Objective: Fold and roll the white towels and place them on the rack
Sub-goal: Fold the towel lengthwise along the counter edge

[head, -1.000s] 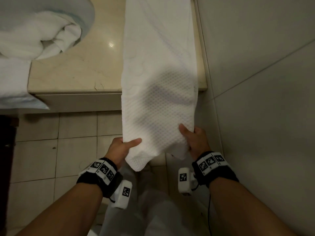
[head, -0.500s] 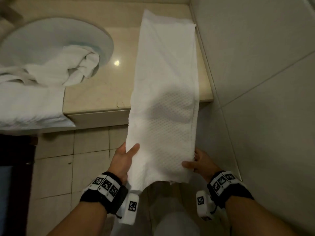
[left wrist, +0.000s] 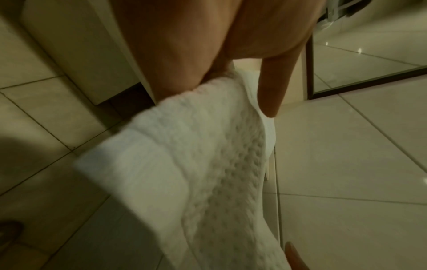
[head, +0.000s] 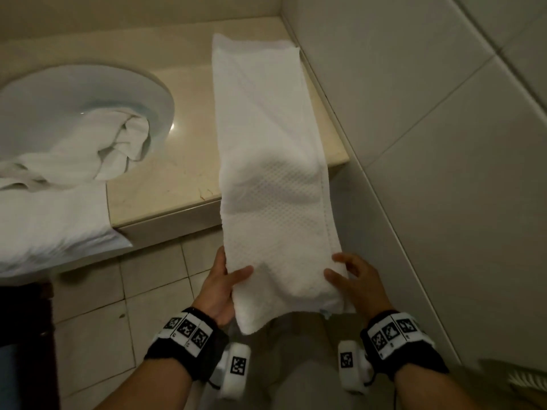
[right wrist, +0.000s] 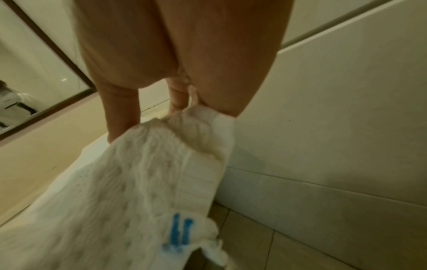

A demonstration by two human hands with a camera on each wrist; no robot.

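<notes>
A long folded white towel (head: 266, 137) lies lengthwise on the beige counter (head: 165, 179) by the right wall, its near end hanging off the edge. My left hand (head: 225, 282) pinches the near left corner, thumb on top. My right hand (head: 352, 276) pinches the near right corner. In the left wrist view the waffle-textured towel (left wrist: 196, 164) hangs from my fingers. The right wrist view shows the same towel (right wrist: 143, 182) with a blue tag near its end. The rack is not visible.
A round white sink (head: 74, 108) at the left holds a crumpled white towel (head: 97, 146); another white towel (head: 50, 229) drapes over the counter's front edge. A tiled wall (head: 429, 143) stands close on the right. Tiled floor (head: 103, 321) lies below.
The view has pulled back, so the towel's far end and the sink now show. Both hands stay at the near corners, and the near end has been drawn out straighter.
</notes>
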